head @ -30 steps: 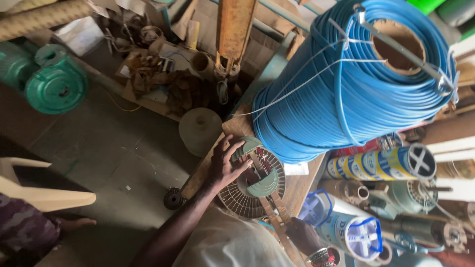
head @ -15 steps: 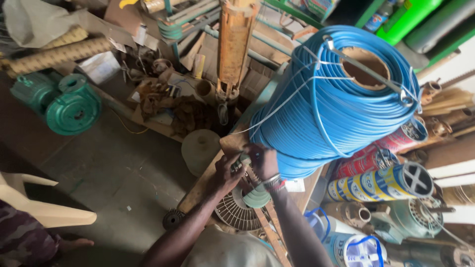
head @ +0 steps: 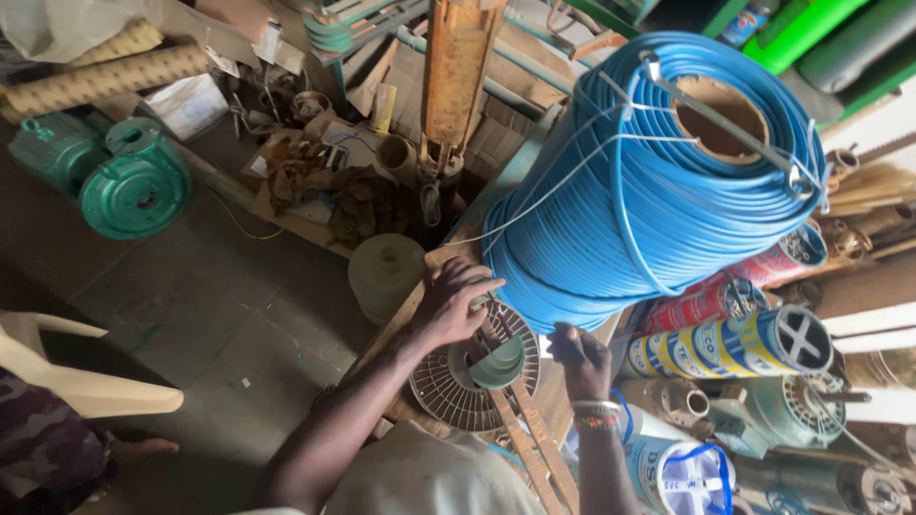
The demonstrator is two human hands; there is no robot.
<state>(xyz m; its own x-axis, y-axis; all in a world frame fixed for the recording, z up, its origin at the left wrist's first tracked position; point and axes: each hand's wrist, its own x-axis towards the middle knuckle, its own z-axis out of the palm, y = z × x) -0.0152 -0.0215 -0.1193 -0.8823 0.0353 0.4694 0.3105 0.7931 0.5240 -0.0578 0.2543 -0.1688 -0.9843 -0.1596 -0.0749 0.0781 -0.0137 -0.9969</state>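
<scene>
My left hand (head: 450, 307) grips the upper rim of a round ribbed metal disc (head: 447, 393) with a pale green hub (head: 501, 364), which lies on wooden slats. My right hand (head: 580, 359), with a beaded band on the wrist, is curled into a fist just right of the disc. It sits under the lower edge of a big coil of blue cable (head: 649, 210). Whether the fist holds anything is hidden. The coil is tied with thin white cord and leans on a workbench.
A green pump housing (head: 134, 186) and a grey-green cylinder (head: 384, 272) stand on the concrete floor. A rusty orange post (head: 458, 76) rises behind. Coloured tape rolls (head: 725, 343) and a white bucket (head: 679, 474) lie at right. A white plastic chair (head: 67, 386) and another person's foot (head: 143, 446) are at left.
Half a second ago both hands met at the disc's top edge under the coil. My right hand has since drawn back to the right and down. My left hand stays on the disc.
</scene>
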